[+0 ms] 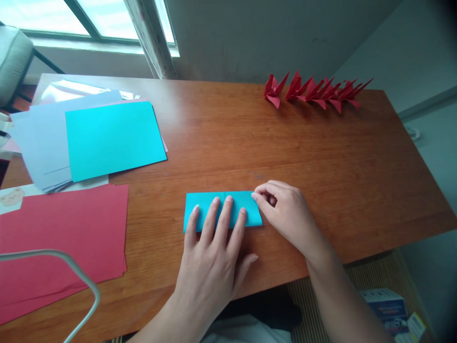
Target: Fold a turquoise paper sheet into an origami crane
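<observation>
Folding apparently early: sheet [204, 204] doubled, not yet shaped; cranes [273, 90] complete.
Left hand [210, 267] lies spread on sheet, gripping nothing; right hand [283, 209] pinches 1 corner.

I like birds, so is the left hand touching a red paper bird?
No, the left hand lies on the folded blue paper, while the red paper birds stand near the far edge of the table.

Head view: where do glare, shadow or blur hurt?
Head view: window nearly blown out; pale sheen on the table near the curtain; upper-right corner dark and blurred; red paper cranes cast soft shadows; folded cyan paper's edges legible.
</observation>
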### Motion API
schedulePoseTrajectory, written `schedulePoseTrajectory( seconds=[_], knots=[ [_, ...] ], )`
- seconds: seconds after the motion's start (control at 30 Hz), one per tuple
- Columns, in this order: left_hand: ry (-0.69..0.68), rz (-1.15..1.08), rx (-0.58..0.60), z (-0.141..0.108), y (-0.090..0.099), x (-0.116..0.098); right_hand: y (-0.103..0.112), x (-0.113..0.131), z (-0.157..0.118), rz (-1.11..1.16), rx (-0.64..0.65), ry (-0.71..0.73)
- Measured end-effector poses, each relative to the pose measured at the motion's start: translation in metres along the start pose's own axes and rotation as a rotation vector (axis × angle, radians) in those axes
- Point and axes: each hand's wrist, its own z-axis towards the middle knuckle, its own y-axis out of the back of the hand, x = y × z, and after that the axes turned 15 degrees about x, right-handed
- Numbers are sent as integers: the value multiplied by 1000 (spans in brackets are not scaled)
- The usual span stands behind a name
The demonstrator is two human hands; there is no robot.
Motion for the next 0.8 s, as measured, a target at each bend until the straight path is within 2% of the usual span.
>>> schedulePoseTrajectory(
  seconds=[0.53, 0.8],
  knots=[
    [7, 16, -1, 1, -2, -1, -1, 0, 2, -152, -37, 6],
    [15, 12, 0, 0, -4, -1, -1, -5, -1, -40, -44, 40]
  ],
)
